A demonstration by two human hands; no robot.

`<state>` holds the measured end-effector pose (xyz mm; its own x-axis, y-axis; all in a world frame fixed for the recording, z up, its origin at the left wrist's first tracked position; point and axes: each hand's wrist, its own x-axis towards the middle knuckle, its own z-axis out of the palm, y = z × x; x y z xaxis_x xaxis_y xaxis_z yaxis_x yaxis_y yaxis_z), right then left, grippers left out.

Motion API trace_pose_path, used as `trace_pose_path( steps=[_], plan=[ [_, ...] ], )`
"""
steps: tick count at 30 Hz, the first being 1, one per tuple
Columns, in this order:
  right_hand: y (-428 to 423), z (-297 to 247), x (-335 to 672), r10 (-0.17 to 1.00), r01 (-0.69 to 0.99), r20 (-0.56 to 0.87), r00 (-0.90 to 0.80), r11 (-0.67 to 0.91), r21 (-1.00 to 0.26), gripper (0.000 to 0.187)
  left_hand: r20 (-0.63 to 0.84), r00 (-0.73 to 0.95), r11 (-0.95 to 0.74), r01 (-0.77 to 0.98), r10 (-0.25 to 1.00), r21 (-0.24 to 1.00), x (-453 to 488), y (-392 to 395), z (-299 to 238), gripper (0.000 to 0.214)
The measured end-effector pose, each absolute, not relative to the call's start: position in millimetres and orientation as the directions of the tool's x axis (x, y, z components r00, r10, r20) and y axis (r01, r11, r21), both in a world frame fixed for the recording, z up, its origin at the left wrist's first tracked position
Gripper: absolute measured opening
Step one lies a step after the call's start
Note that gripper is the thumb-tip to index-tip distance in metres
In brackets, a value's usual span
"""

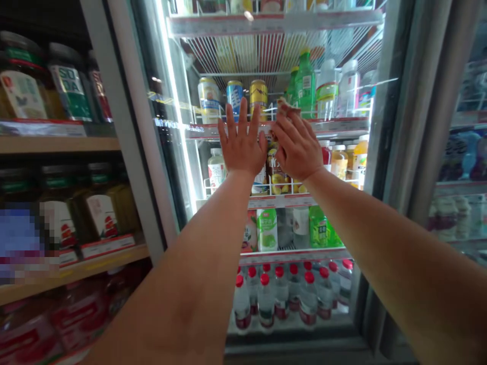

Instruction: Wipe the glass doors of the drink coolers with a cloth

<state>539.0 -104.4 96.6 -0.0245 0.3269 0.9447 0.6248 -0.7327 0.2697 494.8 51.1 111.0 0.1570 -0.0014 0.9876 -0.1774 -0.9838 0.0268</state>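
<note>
Both my arms reach forward to the glass door (162, 114) of a lit drinks fridge. My left hand (243, 147) lies flat against the glass with its fingers spread, and nothing is in it. Just to its right, my right hand (300, 149) presses a crumpled, brownish cloth (287, 106) to the door. Part of the cloth sticks out above the fingertips; the rest is hidden under the hand. Behind the glass, near the fingers, stand a blue can (235, 94), a gold can (258, 94) and green bottles (305, 83).
On the left, wooden shelves (57, 144) carry jars and large bottles (70, 83). Red-capped water bottles (265, 301) stand at the fridge bottom. A metal door frame (420, 116) runs up the right side, beside another stocked fridge section (462, 187).
</note>
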Motion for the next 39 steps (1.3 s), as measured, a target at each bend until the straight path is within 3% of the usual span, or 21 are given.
trace_pose_path(
  steps=[2, 6, 8, 10, 15, 17, 19, 22, 24, 26, 30, 32, 34, 37, 39],
  plan=[
    [-103.7, 96.0, 537.7, 0.304, 0.631, 0.953, -0.002, -0.739, 0.237, 0.059, 0.985, 0.171, -0.987, -0.158, 0.004, 0.031, 496.5, 51.2, 111.3, 0.064],
    [-102.1, 97.4, 551.2, -0.054, 0.624, 0.998, 0.032, -0.779, -0.062, 0.061, 0.978, 0.206, -0.983, -0.180, 0.006, 0.044, 494.8, 50.7, 111.5, 0.065],
    [-102.7, 97.5, 555.3, -0.154, 0.614, 0.987, 0.048, -0.775, -0.150, 0.061, 0.976, 0.217, -0.975, -0.218, 0.000, 0.049, 493.0, 49.9, 111.4, 0.066],
    [-104.2, 96.7, 553.2, -0.112, 0.612, 0.992, 0.065, -0.780, -0.128, 0.062, 0.975, 0.221, -0.975, -0.213, 0.008, 0.056, 492.5, 48.8, 111.3, 0.066],
    [-107.3, 93.3, 539.1, 0.248, 0.644, 0.968, 0.048, -0.748, 0.160, 0.061, 0.975, 0.223, -0.990, -0.133, 0.024, 0.055, 494.5, 47.4, 110.8, 0.068],
    [-106.6, 93.2, 540.1, 0.285, 0.657, 0.958, 0.034, -0.728, 0.193, 0.061, 0.977, 0.214, -0.986, -0.159, 0.016, 0.051, 494.0, 47.7, 110.6, 0.069],
    [-105.2, 94.5, 546.5, 0.182, 0.654, 0.983, 0.035, -0.748, 0.115, 0.063, 0.977, 0.211, -0.985, -0.167, 0.016, 0.052, 492.0, 47.7, 110.6, 0.068],
    [-103.2, 98.0, 559.4, -0.111, 0.622, 0.991, 0.069, -0.772, -0.129, 0.068, 0.973, 0.228, -0.990, -0.131, 0.016, 0.047, 487.6, 46.5, 110.7, 0.069],
    [-103.1, 99.1, 563.5, -0.207, 0.604, 0.975, 0.079, -0.768, -0.212, 0.068, 0.969, 0.246, -0.994, -0.105, 0.013, 0.040, 485.1, 45.2, 110.7, 0.070],
    [-104.3, 97.9, 560.8, -0.140, 0.604, 0.988, 0.067, -0.782, -0.152, 0.067, 0.967, 0.254, -0.994, -0.098, 0.013, 0.039, 484.2, 44.6, 110.6, 0.070],
    [-107.8, 92.4, 542.4, 0.251, 0.647, 0.966, 0.056, -0.747, 0.157, 0.063, 0.973, 0.231, -0.989, -0.141, 0.009, 0.042, 489.4, 46.3, 110.7, 0.069],
    [-108.0, 90.8, 537.2, 0.327, 0.660, 0.943, 0.061, -0.722, 0.207, 0.061, 0.976, 0.219, -0.989, -0.141, 0.019, 0.051, 493.0, 47.6, 111.1, 0.068],
    [-106.9, 91.2, 540.0, 0.250, 0.651, 0.966, 0.064, -0.744, 0.149, 0.061, 0.975, 0.222, -0.989, -0.137, 0.020, 0.052, 494.7, 48.3, 111.5, 0.068],
    [-104.5, 94.3, 554.7, -0.059, 0.611, 0.997, 0.054, -0.787, -0.080, 0.063, 0.970, 0.241, -0.987, -0.154, 0.002, 0.040, 492.9, 48.1, 111.5, 0.069],
    [-104.1, 95.9, 562.2, -0.191, 0.592, 0.980, 0.048, -0.785, -0.182, 0.065, 0.971, 0.238, -0.986, -0.162, 0.010, 0.050, 491.0, 47.8, 111.2, 0.069]
  ],
)
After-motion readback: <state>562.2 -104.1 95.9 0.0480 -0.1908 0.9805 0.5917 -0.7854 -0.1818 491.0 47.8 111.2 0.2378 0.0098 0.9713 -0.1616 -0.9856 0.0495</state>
